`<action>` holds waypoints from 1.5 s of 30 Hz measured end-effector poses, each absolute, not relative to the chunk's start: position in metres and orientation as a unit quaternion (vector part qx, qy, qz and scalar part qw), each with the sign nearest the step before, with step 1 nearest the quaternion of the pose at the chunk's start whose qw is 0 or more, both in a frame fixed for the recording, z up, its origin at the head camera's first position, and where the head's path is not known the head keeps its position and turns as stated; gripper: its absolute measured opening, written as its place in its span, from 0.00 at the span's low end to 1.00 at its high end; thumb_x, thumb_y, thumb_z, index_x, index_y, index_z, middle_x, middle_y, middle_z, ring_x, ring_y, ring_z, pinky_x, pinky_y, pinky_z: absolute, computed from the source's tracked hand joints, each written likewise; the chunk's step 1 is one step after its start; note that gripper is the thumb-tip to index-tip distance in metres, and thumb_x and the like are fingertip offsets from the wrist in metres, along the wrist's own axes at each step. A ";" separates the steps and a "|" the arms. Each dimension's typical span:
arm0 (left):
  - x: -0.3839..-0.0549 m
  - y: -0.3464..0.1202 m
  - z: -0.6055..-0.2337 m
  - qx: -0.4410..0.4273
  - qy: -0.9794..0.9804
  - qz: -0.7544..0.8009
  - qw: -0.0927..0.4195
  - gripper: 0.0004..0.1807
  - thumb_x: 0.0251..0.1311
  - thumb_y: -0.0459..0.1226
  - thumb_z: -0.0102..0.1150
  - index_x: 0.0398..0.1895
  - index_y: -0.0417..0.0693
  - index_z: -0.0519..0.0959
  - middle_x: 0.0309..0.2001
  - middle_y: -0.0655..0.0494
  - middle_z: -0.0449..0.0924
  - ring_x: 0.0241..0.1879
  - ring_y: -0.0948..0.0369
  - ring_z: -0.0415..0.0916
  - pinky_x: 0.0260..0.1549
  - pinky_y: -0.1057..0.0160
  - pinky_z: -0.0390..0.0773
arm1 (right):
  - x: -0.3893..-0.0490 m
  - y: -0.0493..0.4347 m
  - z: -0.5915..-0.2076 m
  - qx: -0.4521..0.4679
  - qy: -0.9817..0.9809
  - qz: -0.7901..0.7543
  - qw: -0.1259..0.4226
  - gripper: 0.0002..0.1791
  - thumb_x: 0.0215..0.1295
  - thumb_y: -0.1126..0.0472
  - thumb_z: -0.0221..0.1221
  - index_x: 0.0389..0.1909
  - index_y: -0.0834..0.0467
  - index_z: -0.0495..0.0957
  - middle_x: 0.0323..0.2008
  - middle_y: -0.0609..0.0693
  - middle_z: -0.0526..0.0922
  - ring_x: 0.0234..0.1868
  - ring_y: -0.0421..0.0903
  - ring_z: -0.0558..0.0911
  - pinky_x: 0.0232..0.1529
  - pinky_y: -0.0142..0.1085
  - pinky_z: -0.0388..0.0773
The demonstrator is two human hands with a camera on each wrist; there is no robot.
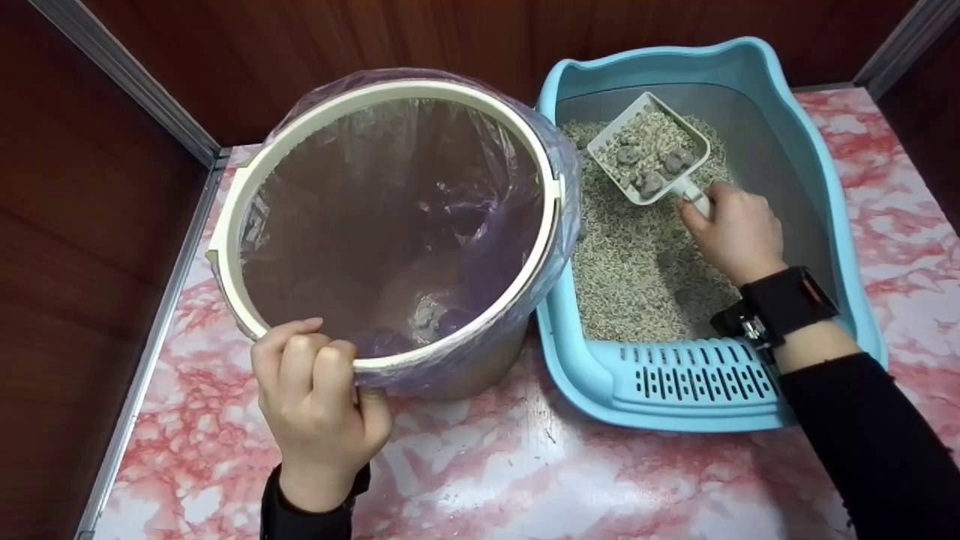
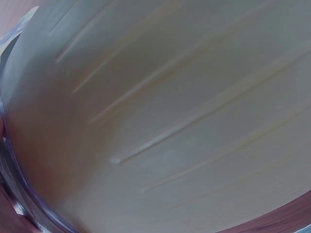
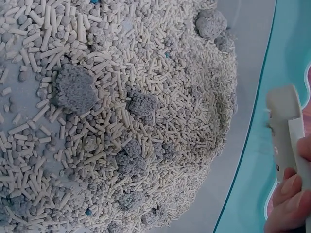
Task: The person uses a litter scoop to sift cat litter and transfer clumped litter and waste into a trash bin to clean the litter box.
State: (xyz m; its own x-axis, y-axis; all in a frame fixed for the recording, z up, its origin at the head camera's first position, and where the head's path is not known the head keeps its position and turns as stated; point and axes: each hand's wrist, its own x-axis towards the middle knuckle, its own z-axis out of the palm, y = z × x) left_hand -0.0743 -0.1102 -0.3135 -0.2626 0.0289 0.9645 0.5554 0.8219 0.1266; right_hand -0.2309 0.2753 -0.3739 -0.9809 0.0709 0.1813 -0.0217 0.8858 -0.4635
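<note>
My left hand [image 1: 319, 401] grips the near rim of a round trash bin [image 1: 420, 86], fingers over the edge and thumb outside. A thin purple bag [image 1: 568, 202] lines the bin, folded over its rim; a little grey litter [image 1: 427, 316] lies inside. In the left wrist view the ribbed bin wall [image 2: 194, 107] fills most of the picture. My right hand [image 1: 739, 232] holds a white litter scoop [image 1: 685, 187] by its handle, over the blue litter box [image 1: 821, 172]. Pellets and several grey clumps lie in the scoop. The right wrist view shows more clumps [image 3: 75, 90] among pale pellets.
The bin stands against the left side of the litter box on a red-and-white marbled floor [image 1: 465, 465]. A dark wood panel [image 1: 480, 34] rises behind both, and another [image 1: 82, 225] with a metal strip borders the left. The box's slotted step [image 1: 697, 375] faces me.
</note>
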 end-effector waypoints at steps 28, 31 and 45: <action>-0.075 -0.110 -0.315 -0.193 -0.759 -0.232 0.577 0.08 0.30 0.30 0.32 0.20 0.39 0.60 0.21 0.45 0.59 0.31 0.40 0.65 0.36 0.48 0.69 | -0.231 0.277 -0.372 -0.037 -0.948 0.315 0.012 0.29 0.71 0.38 0.43 0.25 0.59 0.70 0.19 0.51 0.67 0.17 0.48 0.64 0.17 0.41 0.61; -0.075 -0.110 -0.314 -0.192 -0.758 -0.232 0.579 0.08 0.30 0.30 0.33 0.20 0.39 0.60 0.21 0.45 0.59 0.31 0.40 0.64 0.36 0.48 0.69 | -0.231 0.279 -0.372 -0.034 -0.943 0.332 -0.003 0.29 0.72 0.40 0.42 0.29 0.61 0.73 0.21 0.51 0.70 0.17 0.47 0.65 0.15 0.40 0.62; -0.074 -0.111 -0.315 -0.191 -0.763 -0.233 0.572 0.09 0.30 0.30 0.32 0.20 0.39 0.61 0.22 0.45 0.59 0.32 0.39 0.65 0.36 0.47 0.69 | -0.232 0.280 -0.371 -0.040 -0.947 0.319 -0.001 0.29 0.72 0.40 0.40 0.27 0.61 0.72 0.18 0.50 0.68 0.17 0.47 0.65 0.16 0.41 0.62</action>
